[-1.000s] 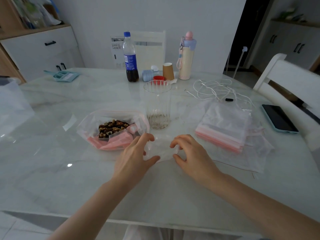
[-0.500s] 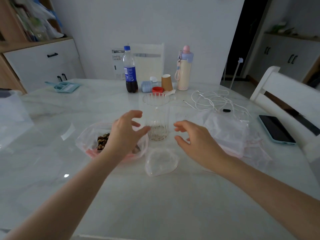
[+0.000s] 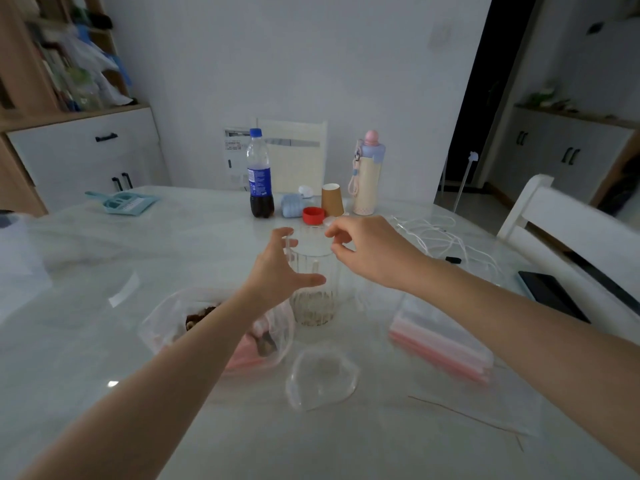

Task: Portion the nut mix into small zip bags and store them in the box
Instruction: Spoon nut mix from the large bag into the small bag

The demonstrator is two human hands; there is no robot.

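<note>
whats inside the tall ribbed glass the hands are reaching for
The ribbed glass holds a shallow layer of small pale bits at its bottom; above that it looks empty. The left hand covers part of its left side, so that portion is hidden.

Only one view was on offer, from a camera worn on the person's head, looking forward and down across the marble table (image 3: 104, 341) toward the far wall. It sat close over both outstretched forearms, with the ribbed glass (image 3: 313, 282) dead centre and the cola bottle (image 3: 259, 174) beyond it. The wide lens bowed the cabinet (image 3: 79, 157) at left and the white chair (image 3: 568, 223) at right.
</note>
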